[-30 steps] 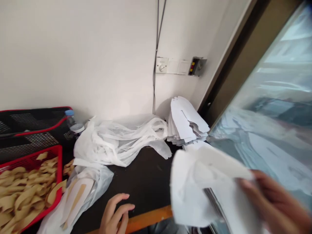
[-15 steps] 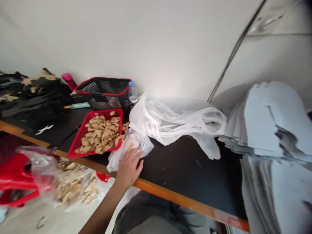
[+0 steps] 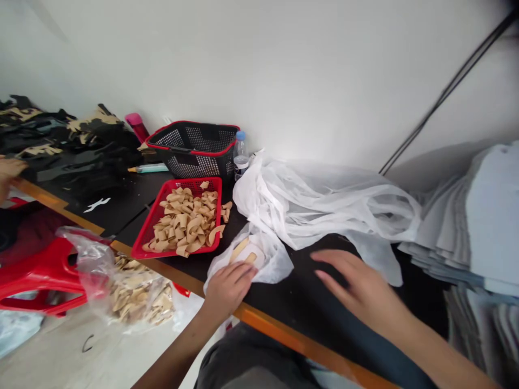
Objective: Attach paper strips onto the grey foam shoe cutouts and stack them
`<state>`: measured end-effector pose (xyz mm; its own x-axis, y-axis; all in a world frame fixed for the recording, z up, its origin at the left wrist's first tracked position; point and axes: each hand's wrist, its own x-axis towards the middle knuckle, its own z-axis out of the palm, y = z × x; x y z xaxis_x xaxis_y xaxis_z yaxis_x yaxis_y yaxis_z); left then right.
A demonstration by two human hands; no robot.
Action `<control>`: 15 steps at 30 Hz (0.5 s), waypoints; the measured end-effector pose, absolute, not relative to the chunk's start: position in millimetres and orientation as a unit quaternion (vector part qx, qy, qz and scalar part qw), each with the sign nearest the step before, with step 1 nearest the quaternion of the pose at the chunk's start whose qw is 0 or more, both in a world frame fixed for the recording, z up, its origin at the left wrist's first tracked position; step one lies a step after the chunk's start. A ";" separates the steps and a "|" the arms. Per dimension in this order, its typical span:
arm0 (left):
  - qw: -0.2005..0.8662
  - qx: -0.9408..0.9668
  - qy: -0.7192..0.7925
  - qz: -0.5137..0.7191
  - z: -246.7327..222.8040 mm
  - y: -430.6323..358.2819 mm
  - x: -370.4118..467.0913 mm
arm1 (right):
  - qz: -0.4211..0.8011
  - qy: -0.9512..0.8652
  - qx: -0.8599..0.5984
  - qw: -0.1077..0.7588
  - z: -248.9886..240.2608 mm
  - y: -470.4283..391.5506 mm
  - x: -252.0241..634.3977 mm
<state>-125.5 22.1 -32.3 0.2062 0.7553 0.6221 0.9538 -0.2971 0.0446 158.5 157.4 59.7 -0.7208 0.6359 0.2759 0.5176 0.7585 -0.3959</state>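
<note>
My left hand [image 3: 230,285] rests at the table's front edge on a small white plastic bag [image 3: 279,265]. Its fingers are curled and pressed together around the end of a tan strip [image 3: 250,259]. A second tan strip [image 3: 240,249] lies just beyond the fingertips, over a pale rounded piece [image 3: 258,247] in the bag's mouth. My right hand [image 3: 352,278] hovers over the dark tabletop to the right of the bag, thumb and fingers apart, holding nothing. Left of the bag, a red basket [image 3: 141,237] holds many curled tan pieces [image 3: 182,216].
Behind stand a black basket [image 3: 203,162] and a water bottle [image 3: 240,156]. White plastic bags [image 3: 324,200] spread along the wall; grey sheets [image 3: 494,216] are stacked at right. Another person's hand [image 3: 8,170] is near dark cut pieces [image 3: 81,167]. A red stool [image 3: 44,275] stands below.
My right hand has come into view from the right. The left hand's fingers have closed on a tan strip, and two strips now show. The view has shifted left, revealing another person's hand.
</note>
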 end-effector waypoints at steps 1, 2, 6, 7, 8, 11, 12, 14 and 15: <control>0.161 -0.765 -0.556 -0.282 -31.4 18.9 -117.3 | 0.160 -0.912 -0.341 0.163 52.5 159.0 130.8; 0.145 -0.772 -0.551 -0.282 -30.7 15.8 -109.6 | 0.175 -0.907 -0.367 0.106 44.1 161.0 106.2; 0.133 -0.700 -0.649 -0.267 -32.5 9.7 -94.5 | 0.177 -0.894 -0.411 -0.032 13.7 168.7 50.7; 0.130 -0.658 -0.692 -0.266 -34.9 10.2 -95.4 | 0.179 -0.898 -0.402 -0.019 10.2 168.7 47.0; 0.120 -0.623 -0.725 -0.267 -38.3 11.3 -97.6 | 0.189 -0.904 -0.384 0.005 9.0 167.6 46.1; 0.092 -0.618 -0.730 -0.278 -51.0 16.7 -107.0 | 0.240 -0.928 -0.275 0.076 16.4 160.3 53.3; 0.097 -0.638 -0.710 -0.282 -54.1 18.9 -109.8 | 0.246 -0.934 -0.241 0.096 20.8 157.7 58.0; 0.109 -0.674 -0.673 -0.286 -53.9 23.0 -114.7 | 0.230 -0.937 -0.220 0.144 28.7 154.3 71.1; 0.112 -0.685 -0.658 -0.290 -49.3 24.6 -117.4 | 0.207 -0.931 -0.238 0.182 31.2 153.4 80.0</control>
